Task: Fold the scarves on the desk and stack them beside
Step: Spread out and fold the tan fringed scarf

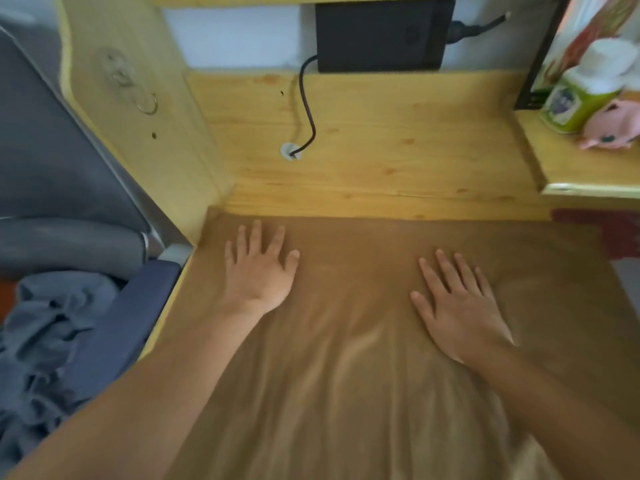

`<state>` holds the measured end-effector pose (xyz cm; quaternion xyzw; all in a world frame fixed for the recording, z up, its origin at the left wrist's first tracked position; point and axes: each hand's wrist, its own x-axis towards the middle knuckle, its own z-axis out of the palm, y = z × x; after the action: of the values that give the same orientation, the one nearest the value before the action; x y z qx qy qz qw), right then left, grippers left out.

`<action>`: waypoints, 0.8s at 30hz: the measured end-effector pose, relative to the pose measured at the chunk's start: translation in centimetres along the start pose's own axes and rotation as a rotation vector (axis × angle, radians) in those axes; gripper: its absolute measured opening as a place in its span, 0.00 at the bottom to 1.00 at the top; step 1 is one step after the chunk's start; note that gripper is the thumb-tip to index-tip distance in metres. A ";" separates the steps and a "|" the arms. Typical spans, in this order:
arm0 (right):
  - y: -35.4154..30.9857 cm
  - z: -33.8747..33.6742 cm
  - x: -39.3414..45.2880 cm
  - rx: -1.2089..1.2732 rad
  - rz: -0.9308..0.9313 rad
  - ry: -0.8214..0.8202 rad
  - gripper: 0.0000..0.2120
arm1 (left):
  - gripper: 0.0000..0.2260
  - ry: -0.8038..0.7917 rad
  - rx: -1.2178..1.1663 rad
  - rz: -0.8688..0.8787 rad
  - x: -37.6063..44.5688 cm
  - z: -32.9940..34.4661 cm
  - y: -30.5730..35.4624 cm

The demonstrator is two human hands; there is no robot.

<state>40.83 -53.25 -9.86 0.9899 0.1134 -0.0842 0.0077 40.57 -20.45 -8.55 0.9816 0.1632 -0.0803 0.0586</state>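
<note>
The single head-worn camera is looking forward and steeply down from close above the wooden desk (381, 150), facing its back wall, wide-angle edges bending.

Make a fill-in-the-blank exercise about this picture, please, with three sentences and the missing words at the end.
1. Both hands, the left hand and the right hand, lie flat on the ______ scarf.
2. The black cable runs down from the black box into a ______ in the desk.
3. The grey cloth lies off the desk, on the person's ______ side.

Missing words: brown; hole; left
</note>
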 end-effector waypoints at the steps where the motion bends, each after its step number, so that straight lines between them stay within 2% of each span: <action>1: 0.0 -0.1 -0.1 0.009 -0.006 -0.015 0.38 | 0.31 -0.022 0.006 0.027 -0.5 0.7 0.6; 3: 0.5 -0.5 -0.1 0.031 -0.024 -0.046 0.36 | 0.32 -0.025 -0.001 -0.001 -0.4 1.4 0.3; 5: 2.0 -1.5 0.4 0.085 -0.013 -0.062 0.30 | 0.32 -0.015 0.013 -0.012 0.7 1.4 -0.6; 8: 4.8 -3.7 3.4 0.097 0.081 -0.014 0.23 | 0.27 0.041 0.077 0.019 2.3 0.5 -1.5; 11: 6.8 -5.1 8.0 0.137 0.195 -0.113 0.35 | 0.22 0.062 0.120 0.070 5.2 -1.2 -2.2; 13: 7.9 -4.5 10.3 0.162 0.199 -0.205 0.40 | 0.24 -0.048 0.091 0.091 7.8 -2.4 -2.9; 15: 8.8 -4.2 11.2 0.163 0.243 -0.203 0.39 | 0.28 -0.172 0.020 0.085 9.9 -3.7 -3.6; 17: 9.2 -4.8 10.2 0.120 0.303 -0.191 0.34 | 0.32 -0.244 -0.049 0.062 10.3 -4.7 -4.3; 19: 9.9 -5.9 8.4 -0.009 0.324 -0.186 0.25 | 0.32 -0.240 -0.127 0.034 9.7 -4.8 -4.9; 22: 10.9 -7.3 5.1 -0.192 0.301 -0.205 0.13 | 0.21 -0.249 -0.135 0.041 7.4 -4.3 -5.6; 24: 11.5 -7.3 2.5 -0.175 0.318 -0.237 0.09 | 0.17 -0.273 -0.074 0.071 5.0 -4.0 -6.0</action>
<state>47.03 -63.61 -3.16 0.9741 -0.0390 -0.1876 0.1200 43.81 -12.72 -6.02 0.9638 0.1218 -0.2049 0.1191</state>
